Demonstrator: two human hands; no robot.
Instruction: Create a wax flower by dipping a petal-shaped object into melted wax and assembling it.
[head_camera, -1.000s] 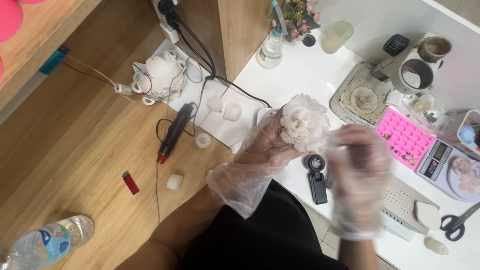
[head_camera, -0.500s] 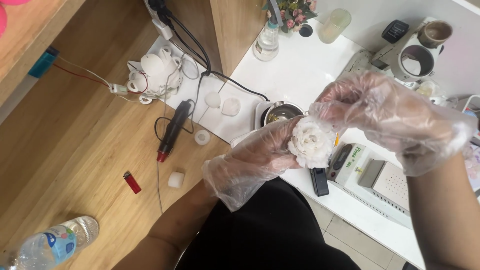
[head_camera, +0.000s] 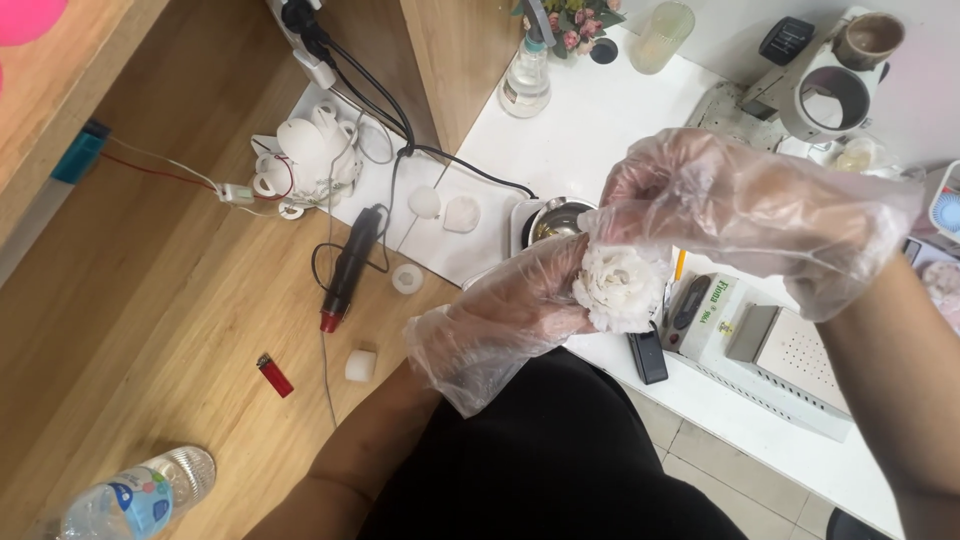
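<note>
A white many-petalled flower (head_camera: 622, 288) sits in front of me, held up over the white counter's edge. My left hand (head_camera: 520, 305), in a loose clear plastic glove, grips it from the left side and below. My right hand (head_camera: 720, 205), gloved the same way, reaches in from the right, its fingertips touching the flower's top petals. A small metal pot (head_camera: 556, 220) on a white base stands just behind the flower.
On the white counter (head_camera: 590, 130): a white machine (head_camera: 760, 345), a black fob (head_camera: 648, 356), a clear bottle (head_camera: 526, 78), a frosted cup (head_camera: 660, 36), a grey appliance (head_camera: 830, 85). On the wooden table (head_camera: 150, 330): a black heat tool (head_camera: 345, 270), red lighter (head_camera: 274, 374), white wax pieces (head_camera: 360, 365), water bottle (head_camera: 130, 500).
My right hand rose from beside the flower to above it, onto its top petals. The view shifted, showing the metal pot and the white machine.
</note>
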